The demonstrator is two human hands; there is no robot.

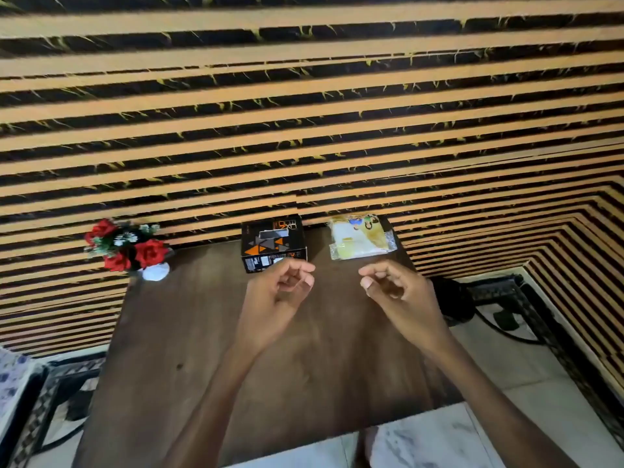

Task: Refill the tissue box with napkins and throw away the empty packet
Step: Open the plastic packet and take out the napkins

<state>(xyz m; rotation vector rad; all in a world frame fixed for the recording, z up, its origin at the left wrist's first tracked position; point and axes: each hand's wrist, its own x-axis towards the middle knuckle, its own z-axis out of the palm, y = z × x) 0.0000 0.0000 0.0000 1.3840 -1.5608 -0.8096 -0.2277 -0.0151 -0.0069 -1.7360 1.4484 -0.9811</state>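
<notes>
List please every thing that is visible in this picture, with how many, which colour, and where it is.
table: one, dark brown wood, in the middle, against the wall
tissue box: one, black with orange and grey triangles, at the far edge of the table, centre
napkin packet: one, clear plastic with white and yellow contents, right of the tissue box, apart from it
flower vase: one, white, at the far left corner of the table, with red and white flowers
wall: one, orange and black stripes, behind the table
floor: pale marble tiles, on the right and near side
left hand: one, bare, fingers loosely curled, holding nothing, just before the tissue box
right hand: one, bare, fingers loosely curled, holding nothing, just before the napkin packet
</notes>
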